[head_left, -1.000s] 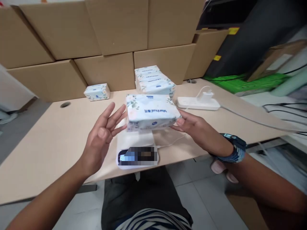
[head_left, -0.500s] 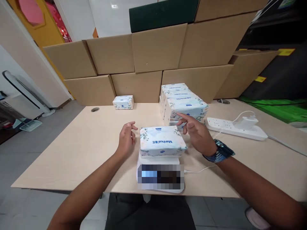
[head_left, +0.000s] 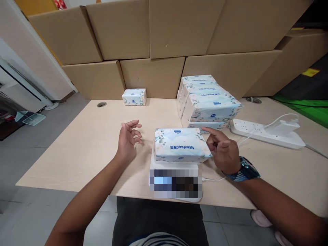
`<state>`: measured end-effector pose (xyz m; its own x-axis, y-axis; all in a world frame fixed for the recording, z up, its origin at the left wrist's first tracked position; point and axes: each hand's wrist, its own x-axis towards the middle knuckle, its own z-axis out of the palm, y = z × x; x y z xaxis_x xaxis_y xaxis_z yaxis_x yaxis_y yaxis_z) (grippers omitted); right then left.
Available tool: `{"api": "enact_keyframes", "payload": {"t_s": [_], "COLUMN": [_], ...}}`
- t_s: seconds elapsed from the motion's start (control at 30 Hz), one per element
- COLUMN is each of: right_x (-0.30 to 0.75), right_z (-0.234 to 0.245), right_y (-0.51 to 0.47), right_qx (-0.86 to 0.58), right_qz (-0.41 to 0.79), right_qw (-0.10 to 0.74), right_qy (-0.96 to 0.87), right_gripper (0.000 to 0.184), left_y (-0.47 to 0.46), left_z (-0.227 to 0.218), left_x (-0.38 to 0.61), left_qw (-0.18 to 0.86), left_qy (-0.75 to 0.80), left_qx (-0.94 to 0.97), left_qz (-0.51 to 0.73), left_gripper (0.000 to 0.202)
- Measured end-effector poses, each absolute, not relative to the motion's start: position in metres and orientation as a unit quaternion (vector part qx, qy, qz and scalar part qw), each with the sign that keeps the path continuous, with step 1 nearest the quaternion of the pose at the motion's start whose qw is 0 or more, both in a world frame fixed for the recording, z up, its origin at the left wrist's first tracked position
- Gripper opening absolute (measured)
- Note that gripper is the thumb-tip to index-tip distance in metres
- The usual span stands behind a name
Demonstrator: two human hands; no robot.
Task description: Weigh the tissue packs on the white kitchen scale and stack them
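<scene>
A white tissue pack [head_left: 180, 145] with blue print lies on a small white scale [head_left: 175, 177] at the table's near edge. My left hand [head_left: 128, 138] hovers to the left of the pack, empty, with its fingers loosely curled and apart. My right hand [head_left: 222, 149] is just right of the pack, index finger stretched toward it, the other fingers curled, holding nothing. Neither hand touches the pack. A watch sits on my right wrist.
A stack of tissue packs [head_left: 207, 104] stands behind the scale. A single pack [head_left: 134, 96] lies at the back by the cardboard boxes [head_left: 153, 51]. A white power strip [head_left: 266, 133] with a plugged charger lies right. A cable hole [head_left: 101, 104] is back left.
One second ago both hands held the pack above the scale. It now rests on the scale and both hands have let go and drawn slightly apart.
</scene>
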<state>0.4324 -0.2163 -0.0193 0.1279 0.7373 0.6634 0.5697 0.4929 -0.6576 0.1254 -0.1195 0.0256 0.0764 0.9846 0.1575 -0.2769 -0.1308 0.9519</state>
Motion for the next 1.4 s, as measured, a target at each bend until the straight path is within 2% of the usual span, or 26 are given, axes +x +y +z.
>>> {"api": "enact_keyframes", "payload": {"t_s": [0.33, 1.03, 1.4], "right_x": [0.427, 0.429, 0.429], "right_z": [-0.013, -0.017, -0.019], "right_y": [-0.218, -0.223, -0.221], "right_qx": [-0.538, -0.533, -0.538], "right_qz": [0.075, 0.082, 0.074], "right_qw": [0.550, 0.530, 0.528], "right_qy": [-0.635, -0.655, -0.654], "right_gripper": [0.083, 0.074, 0.078], "left_y": [-0.121, -0.118, -0.116], "left_z": [0.013, 0.006, 0.001], "left_x": [0.132, 0.134, 0.133], "left_qw": [0.571, 0.524, 0.531], "left_qy": [0.346, 0.361, 0.341], "left_qx": [0.516, 0.579, 0.577], "left_qz": [0.537, 0.510, 0.518], "left_gripper": [0.072, 0.062, 0.065]}}
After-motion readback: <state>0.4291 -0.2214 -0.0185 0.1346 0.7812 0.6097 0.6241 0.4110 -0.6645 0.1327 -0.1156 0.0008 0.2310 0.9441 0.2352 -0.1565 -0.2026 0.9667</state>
